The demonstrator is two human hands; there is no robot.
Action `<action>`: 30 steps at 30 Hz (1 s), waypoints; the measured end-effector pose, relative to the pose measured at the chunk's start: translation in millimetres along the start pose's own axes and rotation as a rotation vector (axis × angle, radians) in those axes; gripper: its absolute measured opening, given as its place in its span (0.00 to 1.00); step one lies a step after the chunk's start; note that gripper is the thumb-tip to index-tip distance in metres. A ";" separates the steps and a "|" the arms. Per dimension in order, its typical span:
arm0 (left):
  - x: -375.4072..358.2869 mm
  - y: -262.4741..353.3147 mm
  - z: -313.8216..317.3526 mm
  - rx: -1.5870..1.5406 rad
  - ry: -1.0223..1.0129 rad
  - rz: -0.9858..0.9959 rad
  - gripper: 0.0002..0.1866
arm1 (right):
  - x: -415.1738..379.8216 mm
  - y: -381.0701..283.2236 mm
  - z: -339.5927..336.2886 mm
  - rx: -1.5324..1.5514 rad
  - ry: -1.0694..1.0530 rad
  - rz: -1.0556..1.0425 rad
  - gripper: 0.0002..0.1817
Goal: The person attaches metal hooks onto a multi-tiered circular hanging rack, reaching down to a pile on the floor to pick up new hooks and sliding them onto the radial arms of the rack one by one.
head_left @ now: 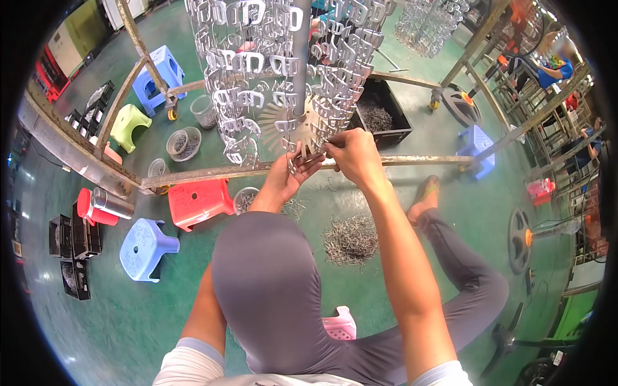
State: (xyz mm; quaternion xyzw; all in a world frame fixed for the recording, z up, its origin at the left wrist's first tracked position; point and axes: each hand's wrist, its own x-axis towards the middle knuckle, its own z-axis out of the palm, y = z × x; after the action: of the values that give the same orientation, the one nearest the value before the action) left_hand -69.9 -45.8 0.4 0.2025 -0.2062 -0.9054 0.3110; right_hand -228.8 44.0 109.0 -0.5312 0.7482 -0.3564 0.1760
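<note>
In front of me hangs a rack of silver metal hook-shaped pieces, strung in tiers around a central grey pole. Low on the pole is a slotted round metal disc. My left hand is palm up just below the disc's near edge, its fingers curled around a small silver metal piece. Beside it, my right hand pinches at the lower right rim of the disc. Whatever its fingertips hold is too small and covered to make out.
A rusty frame bar crosses before me. On the green floor lie a pile of small metal parts, a red stool, a blue stool and bowls of parts. A black crate stands behind the rack. People work at far right.
</note>
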 end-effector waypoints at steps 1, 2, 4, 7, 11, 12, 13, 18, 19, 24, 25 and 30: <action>0.3 -0.3 -2.0 -0.026 -0.006 0.000 0.22 | 0.3 -2.4 -1.3 0.031 -0.034 0.023 0.11; 0.4 -1.1 -4.2 -0.053 -0.011 0.000 0.21 | 2.1 1.5 1.1 0.020 -0.022 -0.010 0.11; 1.8 -1.6 -3.8 -0.005 -0.015 0.025 0.21 | 6.6 9.2 6.6 -0.002 0.002 -0.073 0.11; 3.9 -4.5 -8.6 0.050 0.002 0.036 0.23 | 7.6 13.8 9.1 -0.036 0.011 -0.130 0.11; 2.8 -5.6 -6.7 0.074 0.005 0.059 0.24 | 4.3 14.0 9.6 0.016 0.024 -0.109 0.10; 2.9 -6.5 -7.4 0.074 0.004 0.063 0.24 | 4.1 15.4 11.8 0.025 0.035 -0.113 0.10; 3.4 -7.5 -7.0 0.075 0.001 0.067 0.24 | 4.1 16.9 12.4 0.032 0.048 -0.118 0.10; -2.0 -6.4 -1.0 0.077 0.007 0.085 0.23 | -1.9 5.1 3.9 0.065 0.020 -0.065 0.10; -3.4 -6.5 -1.8 0.037 -0.022 0.077 0.23 | -3.3 2.4 2.4 0.089 0.008 -0.036 0.10; -16.0 -6.9 -12.2 -0.057 -0.121 0.030 0.23 | -30.7 -18.0 -8.3 -0.198 0.168 -0.064 0.15; -22.3 -7.4 -8.6 -0.046 -0.104 0.031 0.23 | -39.7 -29.4 -12.1 -0.154 0.193 -0.071 0.15; -22.1 -11.9 -15.1 -0.054 -0.125 0.034 0.21 | -68.1 -83.3 -21.2 0.162 0.399 -0.216 0.13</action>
State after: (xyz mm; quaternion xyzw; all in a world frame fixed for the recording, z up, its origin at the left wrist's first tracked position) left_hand -52.1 -26.6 -12.8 0.1337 -0.2038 -0.9161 0.3183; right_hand -161.2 98.9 175.7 -0.5112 0.6762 -0.5298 0.0274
